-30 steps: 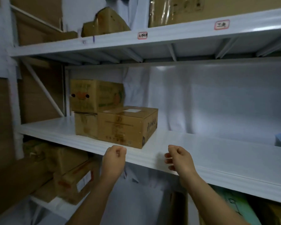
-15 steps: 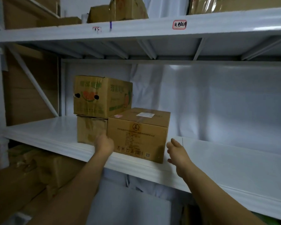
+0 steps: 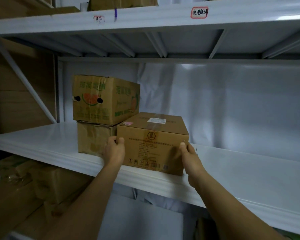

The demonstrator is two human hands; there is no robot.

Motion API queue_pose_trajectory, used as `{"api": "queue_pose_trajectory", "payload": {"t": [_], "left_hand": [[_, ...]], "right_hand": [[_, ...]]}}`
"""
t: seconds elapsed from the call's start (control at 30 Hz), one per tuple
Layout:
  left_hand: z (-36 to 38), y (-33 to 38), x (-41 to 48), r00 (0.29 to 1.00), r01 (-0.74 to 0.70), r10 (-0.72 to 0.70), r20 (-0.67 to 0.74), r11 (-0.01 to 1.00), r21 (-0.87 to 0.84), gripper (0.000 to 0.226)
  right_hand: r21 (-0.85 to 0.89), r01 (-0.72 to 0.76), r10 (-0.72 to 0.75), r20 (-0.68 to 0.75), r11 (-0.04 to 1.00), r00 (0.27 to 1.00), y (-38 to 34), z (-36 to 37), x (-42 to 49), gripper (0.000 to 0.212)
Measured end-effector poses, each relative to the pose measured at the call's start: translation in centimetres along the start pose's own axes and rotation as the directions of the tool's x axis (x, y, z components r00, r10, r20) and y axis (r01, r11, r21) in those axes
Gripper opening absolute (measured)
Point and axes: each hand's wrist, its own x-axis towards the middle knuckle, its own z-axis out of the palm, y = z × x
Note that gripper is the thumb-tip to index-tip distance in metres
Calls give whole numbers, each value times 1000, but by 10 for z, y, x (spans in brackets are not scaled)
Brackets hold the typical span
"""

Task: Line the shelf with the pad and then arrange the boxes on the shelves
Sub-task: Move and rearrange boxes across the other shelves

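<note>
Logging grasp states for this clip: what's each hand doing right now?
Left hand: grips the cardboard box by its left edge.
Right hand: grips the same box by its right edge.

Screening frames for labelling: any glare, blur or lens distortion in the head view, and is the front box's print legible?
Head view: dim, corners darkened; glare patches on the white sheet and on the upper shelf edge at right; shelf lines bow slightly from the wide angle; front box print soft, illegible; left hand and right hand gripping it look sharp.
</note>
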Motion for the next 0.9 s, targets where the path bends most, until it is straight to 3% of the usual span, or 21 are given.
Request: {"api": "queue_pose_trajectory", "payload": {"t": [0.27, 0.33, 0.43, 0.53, 0.6, 0.7, 0.73, 0.83, 0.9], "left_hand": [[-5, 20, -32, 996, 74, -64, 56, 976, -203, 86], [-10, 27, -48, 992, 109, -85, 97, 952, -287, 79], [-19, 35, -75, 988, 121, -73, 134, 909, -398, 46], [-28, 38, -95, 985, 144, -89, 146, 891, -430, 41], [-35, 38, -108, 981, 173, -113, 157, 876, -450, 55], [-41, 32, -121, 959, 284, -228, 171, 799, -530, 104], [-44, 36, -129, 946, 324, -253, 202, 764, -559, 104], [-57, 48, -155, 911, 398, -246, 330, 732, -553, 68], [-65, 49, -169, 874, 454, -243, 421, 717, -528, 57]], "right_hand": [[75, -4, 15, -158, 997, 987, 7, -22, -9, 43], [82, -6, 22, -202, 997, 979, 8, -27, -16, 36], [120, 5, 26, -256, 993, 966, 6, -35, -32, 37], [173, 23, 30, -296, 985, 955, 4, -45, -49, 45], [189, 40, 23, -321, 981, 947, 3, -55, -62, 51], [193, 37, 32, -343, 980, 939, 0, -74, -86, 59], [200, 18, 52, -336, 980, 941, -1, -81, -93, 64], [315, -83, 168, -252, 946, 953, -6, -103, -120, 76], [366, -128, 206, -183, 922, 961, -7, -118, -137, 65]]}}
